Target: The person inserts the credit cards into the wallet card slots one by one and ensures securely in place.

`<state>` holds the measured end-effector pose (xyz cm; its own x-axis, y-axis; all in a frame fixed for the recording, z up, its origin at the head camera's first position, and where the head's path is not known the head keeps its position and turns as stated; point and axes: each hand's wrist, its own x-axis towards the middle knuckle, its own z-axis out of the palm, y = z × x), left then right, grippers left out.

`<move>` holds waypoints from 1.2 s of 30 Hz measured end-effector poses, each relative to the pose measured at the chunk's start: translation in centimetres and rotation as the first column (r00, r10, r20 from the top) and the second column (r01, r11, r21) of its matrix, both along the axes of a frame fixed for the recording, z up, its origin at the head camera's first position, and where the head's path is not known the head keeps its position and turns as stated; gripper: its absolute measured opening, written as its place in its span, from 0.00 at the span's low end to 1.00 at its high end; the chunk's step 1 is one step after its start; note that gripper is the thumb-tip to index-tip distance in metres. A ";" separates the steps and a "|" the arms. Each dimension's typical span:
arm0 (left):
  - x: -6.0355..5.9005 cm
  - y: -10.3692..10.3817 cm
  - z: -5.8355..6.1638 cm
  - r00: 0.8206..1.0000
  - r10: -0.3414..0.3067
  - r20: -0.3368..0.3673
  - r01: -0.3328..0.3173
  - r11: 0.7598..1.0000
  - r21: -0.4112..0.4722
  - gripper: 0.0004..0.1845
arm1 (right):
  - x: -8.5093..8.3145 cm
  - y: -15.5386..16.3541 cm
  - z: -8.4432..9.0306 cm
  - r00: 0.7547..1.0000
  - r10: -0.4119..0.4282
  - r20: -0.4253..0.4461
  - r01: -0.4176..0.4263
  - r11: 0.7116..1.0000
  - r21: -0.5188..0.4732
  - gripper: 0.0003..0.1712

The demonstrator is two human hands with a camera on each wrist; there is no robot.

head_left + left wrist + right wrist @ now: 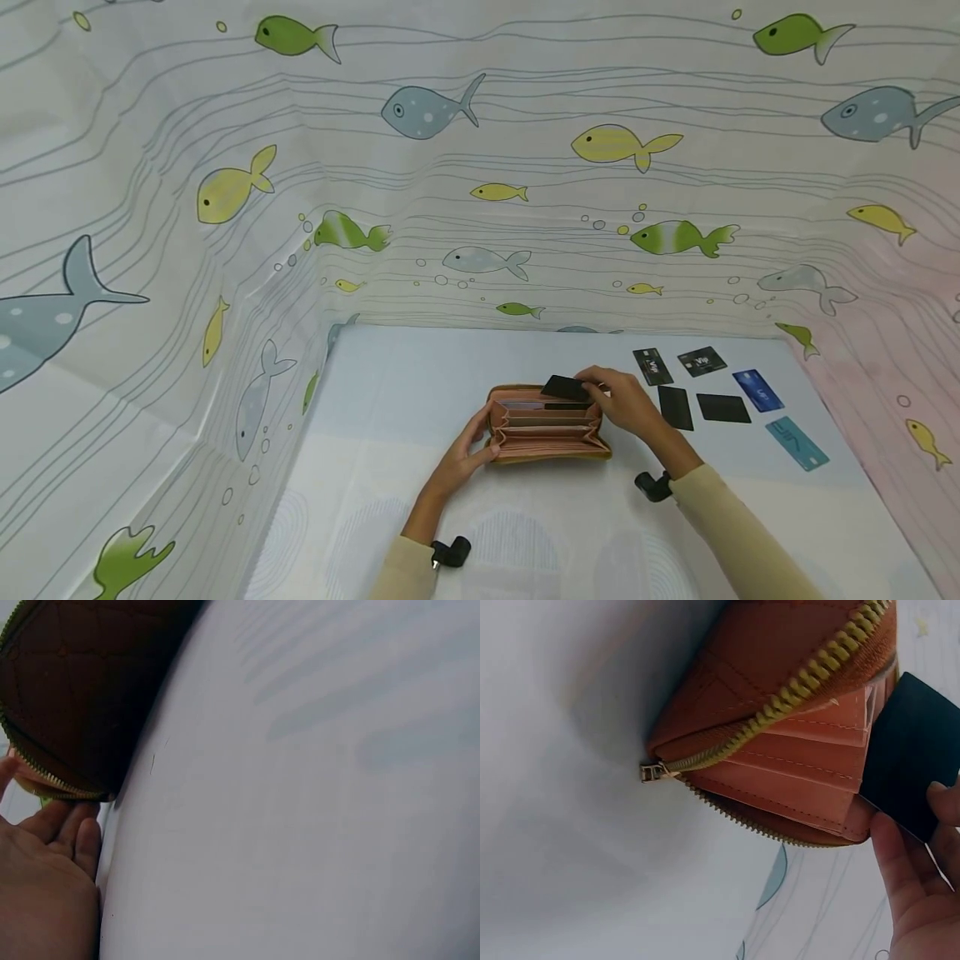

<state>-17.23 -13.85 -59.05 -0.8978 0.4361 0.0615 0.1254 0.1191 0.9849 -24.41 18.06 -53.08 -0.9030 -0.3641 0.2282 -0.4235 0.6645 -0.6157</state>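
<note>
A brown zip-around wallet (pixel 551 456) lies unzipped on the table, its pink-orange pockets facing up. My left hand (pixel 463 450) grips its left end, the thumb over the front edge and the fingers along the side. At the wallet's back right, my right hand (pixel 624 402) pinches a black card (pixel 561 387) between thumb and fingers. The right wrist view has this dark card (pixel 909 754) tilted beside the inner pockets, its edge at the back slot. The left wrist view catches the wallet's quilted outside (pixel 82 690) and gold zipper teeth close by my left fingers (pixel 86 847).
Right of the wallet, several cards lie loose on the white table (pixel 390 400): two printed black ones, two plain black ones (pixel 723 408), a blue one (pixel 757 391) and a teal one (pixel 797 443). A fish-patterned sheet (pixel 555 250) rises behind and at both sides.
</note>
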 end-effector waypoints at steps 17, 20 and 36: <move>0.2 0.0 0.5 1.000 0.002 0.012 -0.002 1.000 0.009 0.39 | 0.4 0.6 -1.1 0.993 0.057 -0.103 -0.054 0.998 0.038 0.14; 0.1 0.0 0.5 1.000 -0.004 0.012 0.004 1.000 0.010 0.40 | 0.4 0.6 -1.0 0.985 0.064 -0.163 -0.050 0.995 0.086 0.15; 0.1 0.0 0.6 1.000 -0.004 0.031 0.004 1.000 0.006 0.40 | 0.5 0.3 -1.5 0.965 0.089 -0.247 -0.042 0.981 0.189 0.15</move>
<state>-17.13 -13.82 -58.49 -0.8974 0.4397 0.0359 0.0950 0.1132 0.9890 -23.91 18.40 -54.56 -0.7969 -0.4767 0.3711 -0.5961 0.7202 -0.3548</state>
